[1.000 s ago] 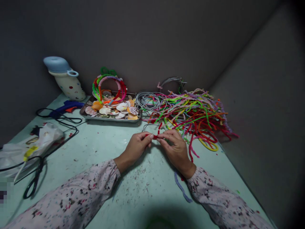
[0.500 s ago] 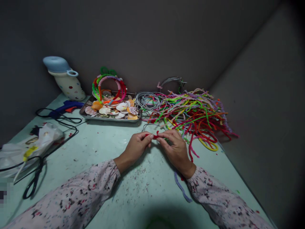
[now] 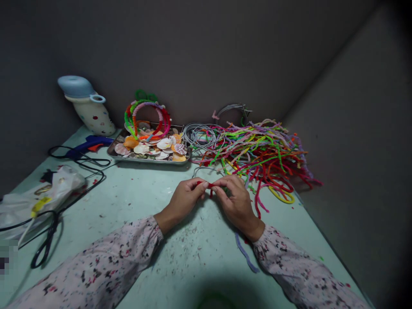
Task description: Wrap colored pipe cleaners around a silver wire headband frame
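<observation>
Between my two hands is a short red pipe cleaner (image 3: 210, 186), with one end hanging down below the fingers. My left hand (image 3: 188, 195) pinches its left part between thumb and forefinger. The thumb and fingertips of my right hand (image 3: 236, 198) close on its right part. A thin grey wire (image 3: 206, 168) curves just beyond the fingertips; whether it joins the red piece is hidden. A lavender pipe cleaner (image 3: 245, 253) lies on the table by my right wrist.
Behind my hands, a metal tray (image 3: 149, 161) holds seashells and colourful wrapped rings (image 3: 148, 118). Coiled grey wire (image 3: 202, 137) and a heap of pipe cleaners (image 3: 260, 146) lie to the right. Leftward are a bottle (image 3: 92, 113), a blue glue gun (image 3: 86, 146), black cable (image 3: 48, 240) and a plastic bag (image 3: 67, 182).
The red pipe cleaner's loose end pointed up above the fingers and now hangs below them. Both hands have stayed almost in place.
</observation>
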`<state>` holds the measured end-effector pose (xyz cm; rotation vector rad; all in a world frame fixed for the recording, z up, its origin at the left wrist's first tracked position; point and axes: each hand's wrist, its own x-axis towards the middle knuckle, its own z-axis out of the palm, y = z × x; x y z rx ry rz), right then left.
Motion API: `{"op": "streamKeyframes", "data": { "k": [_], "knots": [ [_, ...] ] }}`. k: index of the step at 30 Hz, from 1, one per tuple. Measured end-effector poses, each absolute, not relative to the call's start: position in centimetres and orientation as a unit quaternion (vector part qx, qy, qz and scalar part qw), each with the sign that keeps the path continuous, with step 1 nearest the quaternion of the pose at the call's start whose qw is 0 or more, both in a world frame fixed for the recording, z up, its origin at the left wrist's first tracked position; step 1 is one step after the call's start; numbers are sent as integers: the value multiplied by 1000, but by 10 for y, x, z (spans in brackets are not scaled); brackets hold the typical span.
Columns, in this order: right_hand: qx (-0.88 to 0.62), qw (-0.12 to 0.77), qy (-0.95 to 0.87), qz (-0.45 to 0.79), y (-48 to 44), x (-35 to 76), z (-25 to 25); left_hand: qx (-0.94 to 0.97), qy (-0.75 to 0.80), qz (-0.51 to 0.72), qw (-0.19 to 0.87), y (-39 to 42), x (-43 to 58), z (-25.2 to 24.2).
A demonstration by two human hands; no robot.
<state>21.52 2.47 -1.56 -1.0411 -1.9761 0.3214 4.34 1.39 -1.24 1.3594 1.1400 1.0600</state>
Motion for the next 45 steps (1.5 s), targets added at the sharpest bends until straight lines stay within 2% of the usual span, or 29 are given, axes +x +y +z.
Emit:
{"op": "streamKeyframes", "data": {
  "k": [25, 45],
  "knots": [
    [-426, 419, -764, 245, 28, 217, -16, 566, 474, 447, 505, 15, 44, -16],
    [-421, 413, -763, 265, 31, 217, -17, 560, 475, 448, 510, 15, 44, -16]
  ]
}}
